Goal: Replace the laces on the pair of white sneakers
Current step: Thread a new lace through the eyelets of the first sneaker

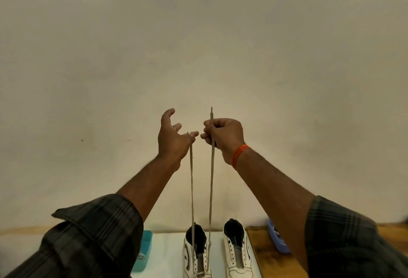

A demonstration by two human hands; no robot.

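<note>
Lace (211, 189): both ends pulled up taut from my left shoe (197, 253); threaded only through the lowest holes, as far as I can see.
Left hand (174, 139): grip pinches one lace end between thumb and finger, other fingers spread.
Right hand (223, 137): grip closed round the other end, tip poking above my fist.
Right shoe (237, 253): beside the first on the table (167, 255), holes bare.
Progress: early; I judge ends being evened, crossing rows and second shoe left.
Surroundings: teal box (144, 251) left, blue container (278, 240) right.
</note>
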